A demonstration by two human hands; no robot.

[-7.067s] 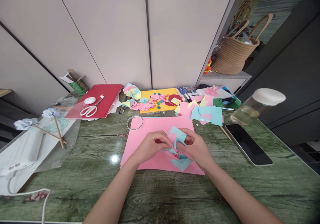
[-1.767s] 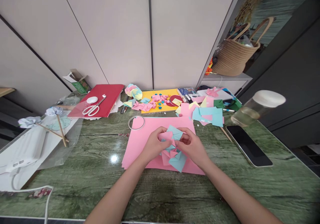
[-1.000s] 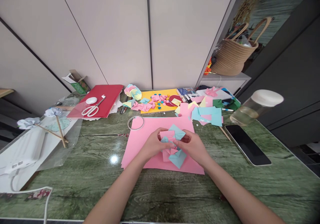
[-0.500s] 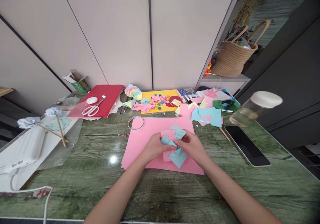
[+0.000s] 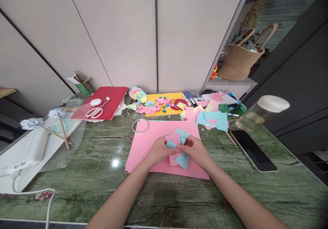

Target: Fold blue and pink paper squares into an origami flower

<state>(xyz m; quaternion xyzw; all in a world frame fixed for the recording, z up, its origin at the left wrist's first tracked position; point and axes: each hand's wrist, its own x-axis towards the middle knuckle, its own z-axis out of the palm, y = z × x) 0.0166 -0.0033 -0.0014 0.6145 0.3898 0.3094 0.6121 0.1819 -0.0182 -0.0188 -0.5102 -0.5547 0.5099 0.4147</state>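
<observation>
Between my two hands is a piece of folded origami paper [image 5: 182,160], made of pink and light blue parts with pointed flaps. My left hand [image 5: 162,150] pinches its left side, thumb on top. On the right side my right hand [image 5: 195,149] grips it, with the thumb near the middle and the other fingers partly hidden behind. The origami is held just over a stack of pink paper sheets [image 5: 143,147]; whether it touches them I cannot tell. A white ring [image 5: 140,131] lies at the stack's upper left corner.
White scissors [image 5: 94,112] rest on a red folder [image 5: 112,99] at the left back. Colored paper pieces [image 5: 215,118] and small paper balls [image 5: 164,105] lie behind the stack. A phone [image 5: 252,150] and a lidded bottle [image 5: 256,114] stand right; a white cable [image 5: 51,198] crosses front left.
My fingers have shifted slightly on the origami, and its light blue lower flap has turned and moved a little to the right. Both hands keep their hold.
</observation>
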